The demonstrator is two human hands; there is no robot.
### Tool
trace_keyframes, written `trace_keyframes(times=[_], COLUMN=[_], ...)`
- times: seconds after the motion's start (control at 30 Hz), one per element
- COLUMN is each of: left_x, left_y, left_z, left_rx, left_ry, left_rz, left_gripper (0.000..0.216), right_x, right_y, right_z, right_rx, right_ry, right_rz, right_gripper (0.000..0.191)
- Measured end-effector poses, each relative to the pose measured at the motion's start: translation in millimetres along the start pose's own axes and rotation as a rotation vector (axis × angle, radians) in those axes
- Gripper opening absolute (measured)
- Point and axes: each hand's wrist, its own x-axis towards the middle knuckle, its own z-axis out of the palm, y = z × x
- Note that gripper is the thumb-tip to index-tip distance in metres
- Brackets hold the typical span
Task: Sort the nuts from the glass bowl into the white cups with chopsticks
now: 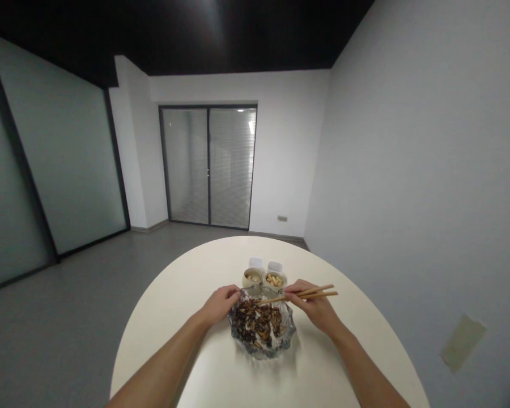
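Note:
A clear glass bowl (292,335) with a wavy rim stands on the table, filled with dark brown and tan small pieces (259,323) whose kind I cannot make out. My left hand (221,304) grips the bowl's upper left rim, fingers closed on the edge. In my right hand (312,306) is a pair of wooden chopsticks (321,291), pinched near the middle. Their tips point left and lie over the pieces at the bowl's far side; nothing is plainly visible between them.
Just beyond the bowl stand two small round tubs, the left tub (245,279) with pale bits inside and the right tub (284,280) with yellowish nut-like pieces. Two white lids (255,262) lie behind them. The round cream table (187,294) has a white wall (408,170) to its right.

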Motion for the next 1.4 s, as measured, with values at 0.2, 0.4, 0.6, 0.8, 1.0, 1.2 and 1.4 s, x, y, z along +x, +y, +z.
trace_keyframes(times=[0.2,0.4,0.6,0.8,1.0,1.2,1.4], left_x=[-0.2,-0.9,-0.6,-0.4,-0.8,-0.6,-1.0], left_y=[0.1,2.4,0.1,1.4,3.2,1.5,2.3], left_z=[0.2,-0.3,0.4,0.8,0.2,1.0,0.2], left_rx=[-0.006,-0.004,-0.019,-0.015,-0.001,-0.028,-0.015], left_ry=[-0.001,-0.003,-0.002,-0.002,-0.001,-0.006,-0.005], left_rz=[-0.01,0.0,-0.004,-0.006,0.0,0.001,-0.001], left_gripper=[0.036,0.036,0.036,0.035,0.036,0.035,0.034], right_x=[-0.5,-1.6,-1.9,-2.1,-1.7,-0.8,-0.1], right_y=[0.3,2.9,4.2,6.0,5.2,4.0,4.6], right_z=[-0.3,-0.6,-3.3,-3.2,-4.2,-3.7,-5.9], right_rx=[-0.012,-0.005,-0.044,-0.044,-0.047,-0.051,-0.014], right_ry=[0.008,0.007,0.003,0.013,0.03,0.027,0.055], right_rz=[0.014,0.05,0.055,0.067,0.06,0.032,0.043], right_gripper=[0.023,0.026,0.026,0.025,0.026,0.024,0.025])
